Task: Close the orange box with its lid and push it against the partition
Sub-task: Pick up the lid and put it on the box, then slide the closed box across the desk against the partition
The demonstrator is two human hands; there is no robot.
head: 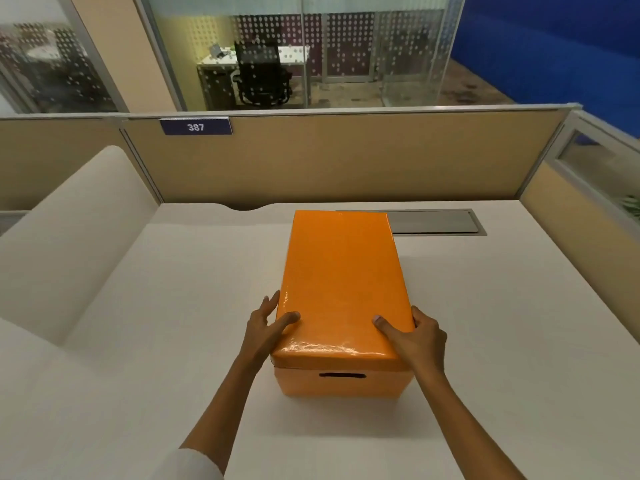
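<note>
An orange box (341,384) with a slot handle in its near face stands on the white desk (173,306). Its glossy orange lid (341,282) sits on top and covers it. My left hand (266,323) holds the lid's near left corner, thumb on top and fingers along the side. My right hand (414,336) grips the near right corner the same way. The box's far end lies near the beige partition (346,157); whether it touches the partition I cannot tell.
A grey cable hatch (436,221) is set into the desk behind the box on the right. A blue tag reading 387 (195,127) hangs on the partition. A side partition (571,223) bounds the desk on the right; a raised cream panel (69,237) stands on the left.
</note>
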